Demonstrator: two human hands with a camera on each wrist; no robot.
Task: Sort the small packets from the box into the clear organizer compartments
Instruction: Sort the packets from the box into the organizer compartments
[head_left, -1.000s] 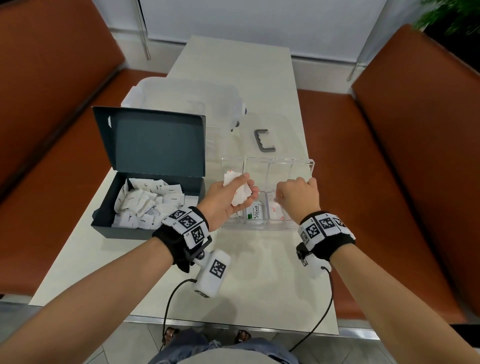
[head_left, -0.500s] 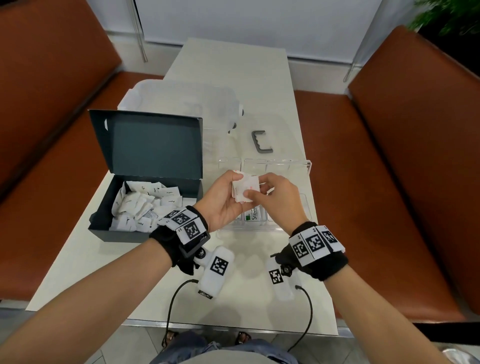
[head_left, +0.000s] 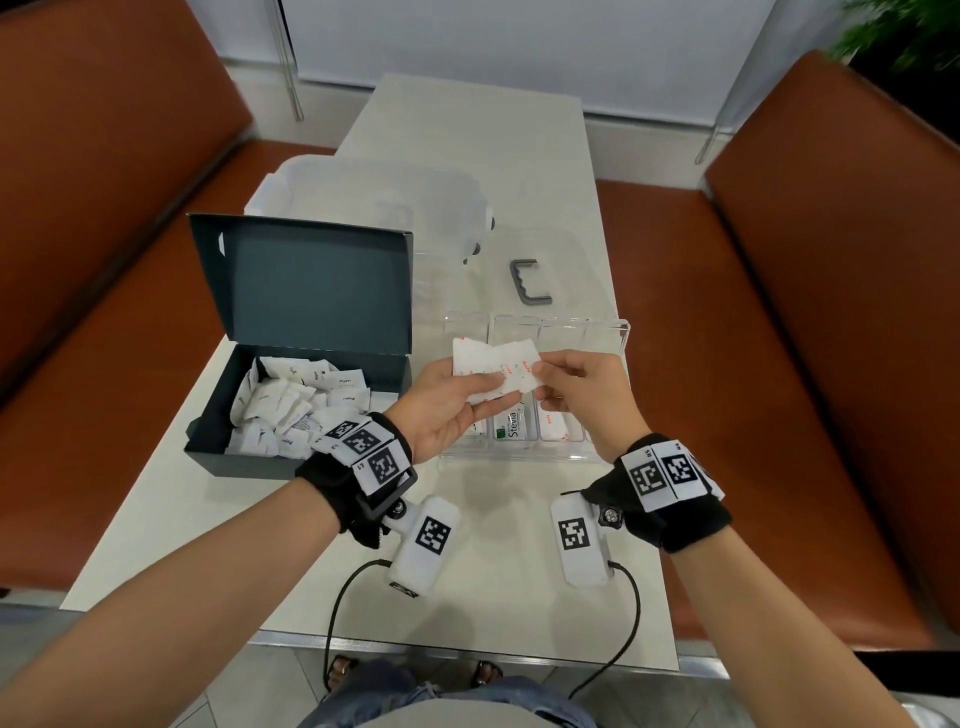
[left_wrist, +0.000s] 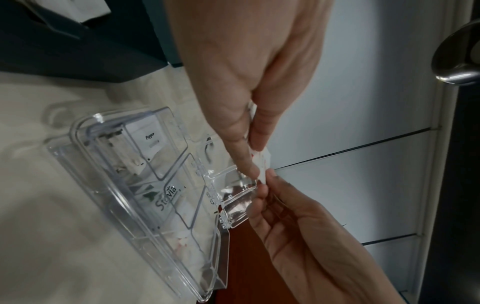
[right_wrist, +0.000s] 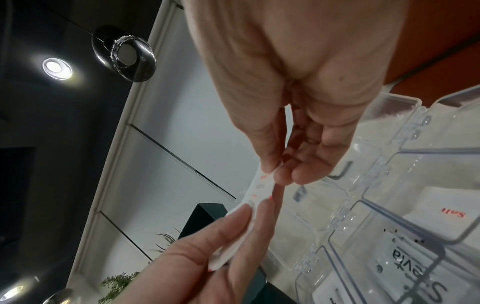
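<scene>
My left hand (head_left: 457, 400) holds a small bunch of white packets with red print (head_left: 493, 369) above the clear organizer (head_left: 613, 332). My right hand (head_left: 561, 379) pinches the right edge of one of those packets (right_wrist: 255, 189) between thumb and fingers. The organizer (left_wrist: 124, 185) lies open on the table, with a Pepper packet (left_wrist: 150, 139), a Stevia packet (head_left: 511, 423) and a red-print Salt packet (right_wrist: 453, 214) in separate compartments. The dark box (head_left: 208, 436) at my left stands open with several white packets (head_left: 291, 410) inside.
A translucent lidded tub (head_left: 363, 197) sits behind the dark box. A grey handle-shaped piece (head_left: 527, 283) lies on the table (head_left: 483, 119) beyond the organizer. Brown bench seats (head_left: 727, 291) flank the table on both sides.
My right hand left the organizer's right compartment and came over to the packets in my left hand, where it now pinches one. Both hands have risen slightly.
</scene>
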